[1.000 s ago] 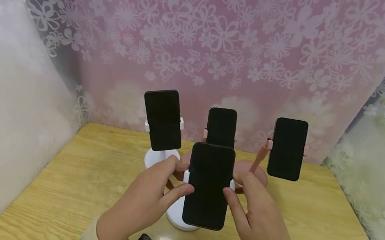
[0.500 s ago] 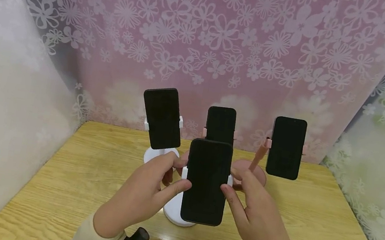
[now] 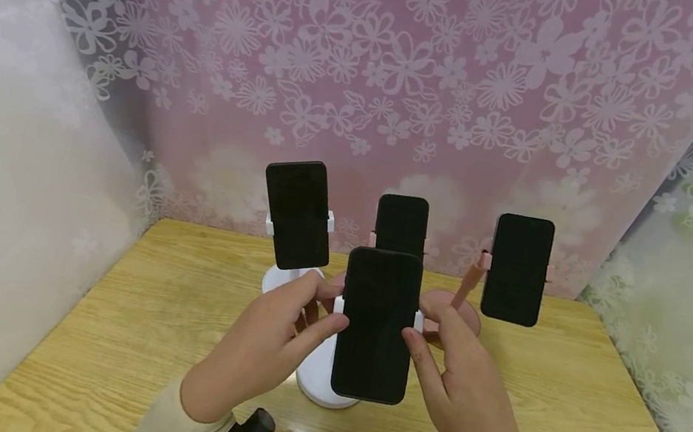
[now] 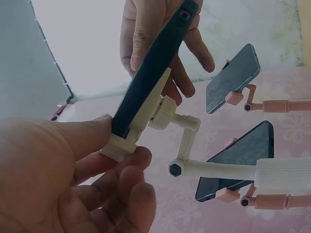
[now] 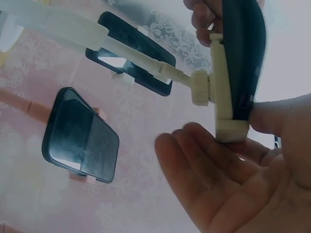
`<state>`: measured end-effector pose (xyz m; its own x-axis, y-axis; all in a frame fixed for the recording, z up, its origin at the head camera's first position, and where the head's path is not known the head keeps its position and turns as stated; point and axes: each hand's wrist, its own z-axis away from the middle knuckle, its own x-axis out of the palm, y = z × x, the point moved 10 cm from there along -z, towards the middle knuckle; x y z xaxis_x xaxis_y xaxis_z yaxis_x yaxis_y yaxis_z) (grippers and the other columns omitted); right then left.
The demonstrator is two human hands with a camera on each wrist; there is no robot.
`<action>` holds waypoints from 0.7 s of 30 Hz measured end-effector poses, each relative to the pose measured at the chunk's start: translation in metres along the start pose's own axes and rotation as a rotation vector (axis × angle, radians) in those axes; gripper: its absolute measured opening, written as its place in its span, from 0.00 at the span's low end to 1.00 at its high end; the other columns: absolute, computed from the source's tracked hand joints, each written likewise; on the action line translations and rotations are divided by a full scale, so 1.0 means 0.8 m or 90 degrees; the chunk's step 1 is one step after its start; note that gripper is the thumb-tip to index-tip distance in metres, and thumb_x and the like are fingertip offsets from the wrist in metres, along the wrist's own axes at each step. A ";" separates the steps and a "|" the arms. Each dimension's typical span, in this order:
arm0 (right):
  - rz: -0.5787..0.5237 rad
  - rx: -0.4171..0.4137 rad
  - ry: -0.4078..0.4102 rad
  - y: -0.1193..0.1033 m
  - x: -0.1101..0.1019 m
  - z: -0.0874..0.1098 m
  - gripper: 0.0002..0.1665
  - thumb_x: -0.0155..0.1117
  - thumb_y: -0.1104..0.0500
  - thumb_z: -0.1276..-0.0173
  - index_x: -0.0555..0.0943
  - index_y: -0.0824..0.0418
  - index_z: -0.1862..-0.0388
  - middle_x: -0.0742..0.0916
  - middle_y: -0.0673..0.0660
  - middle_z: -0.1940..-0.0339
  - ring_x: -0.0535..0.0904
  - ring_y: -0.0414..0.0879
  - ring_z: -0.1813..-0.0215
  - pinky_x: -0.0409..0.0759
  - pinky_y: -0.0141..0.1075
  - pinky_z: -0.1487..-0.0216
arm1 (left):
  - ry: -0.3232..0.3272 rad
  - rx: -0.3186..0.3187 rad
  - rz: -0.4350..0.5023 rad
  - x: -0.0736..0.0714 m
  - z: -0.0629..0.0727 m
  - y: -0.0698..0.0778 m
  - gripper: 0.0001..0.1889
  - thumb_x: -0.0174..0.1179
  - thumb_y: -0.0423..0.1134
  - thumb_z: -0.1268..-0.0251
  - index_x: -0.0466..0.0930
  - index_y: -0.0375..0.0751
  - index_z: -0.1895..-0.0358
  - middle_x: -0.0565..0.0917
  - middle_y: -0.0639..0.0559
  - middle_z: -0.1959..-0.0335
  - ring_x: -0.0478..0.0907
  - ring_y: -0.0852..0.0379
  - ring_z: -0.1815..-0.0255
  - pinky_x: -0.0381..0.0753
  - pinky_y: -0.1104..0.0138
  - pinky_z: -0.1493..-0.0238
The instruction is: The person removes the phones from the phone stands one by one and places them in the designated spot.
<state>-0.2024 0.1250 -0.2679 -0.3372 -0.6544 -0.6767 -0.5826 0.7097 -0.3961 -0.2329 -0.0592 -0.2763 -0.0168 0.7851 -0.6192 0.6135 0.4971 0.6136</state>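
Observation:
A dark smartphone [image 3: 377,325] sits upright in the white clamp [image 3: 339,306] of a phone stand, whose round white base [image 3: 324,384] rests on the table. My left hand [image 3: 267,342] pinches the phone and clamp at the left edge, thumb on the front and index finger behind. At the right edge my right hand [image 3: 471,391] does the same. In the left wrist view, the stand's jointed arm [image 4: 214,167] reaches the back of the clamp; the left hand's other fingers curl loosely below it. The right wrist view shows the right hand's [image 5: 228,189] remaining fingers extended behind the clamp.
Behind stand more phones in holders: one tilted in a white stand [image 3: 297,216] at left, one in a pink stand [image 3: 401,224] partly hidden at centre, one in a pink stand [image 3: 517,271] at right. A flowered curtain [image 3: 366,84] closes off the wooden table's [image 3: 121,332] back.
The front phone has risen slightly in the head view against the phones behind it, with both hands keeping their hold. The view itself has shifted a little.

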 end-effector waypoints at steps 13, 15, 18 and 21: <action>0.017 0.027 0.041 0.008 -0.016 -0.007 0.30 0.73 0.63 0.33 0.73 0.62 0.34 0.83 0.57 0.46 0.87 0.46 0.55 0.89 0.42 0.59 | -0.006 0.006 0.046 0.003 -0.004 -0.001 0.09 0.65 0.44 0.26 0.74 0.46 0.57 0.78 0.61 0.65 0.68 0.63 0.73 0.73 0.68 0.70; 0.038 0.020 0.056 0.004 -0.030 -0.013 0.34 0.75 0.62 0.34 0.72 0.62 0.32 0.82 0.57 0.45 0.88 0.45 0.61 0.89 0.41 0.63 | -0.004 0.005 0.047 0.003 -0.004 -0.002 0.09 0.65 0.43 0.26 0.74 0.46 0.56 0.76 0.62 0.66 0.68 0.63 0.73 0.73 0.68 0.70; 0.068 -0.009 0.067 -0.009 -0.048 -0.026 0.37 0.75 0.60 0.35 0.71 0.61 0.30 0.81 0.58 0.44 0.87 0.41 0.67 0.87 0.39 0.67 | -0.004 -0.001 0.048 0.003 -0.003 -0.003 0.09 0.65 0.42 0.26 0.75 0.46 0.55 0.76 0.61 0.67 0.69 0.62 0.73 0.73 0.68 0.70; 0.116 -0.040 0.046 -0.026 -0.052 -0.042 0.40 0.74 0.55 0.34 0.70 0.57 0.25 0.79 0.57 0.37 0.81 0.39 0.69 0.83 0.36 0.73 | -0.009 -0.005 0.049 0.003 -0.002 -0.003 0.09 0.65 0.42 0.26 0.75 0.46 0.54 0.76 0.60 0.67 0.69 0.62 0.73 0.74 0.68 0.69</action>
<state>-0.2009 0.1285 -0.2110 -0.4916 -0.5352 -0.6869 -0.5517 0.8017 -0.2298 -0.2357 -0.0581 -0.2786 0.0412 0.8164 -0.5761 0.6067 0.4377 0.6636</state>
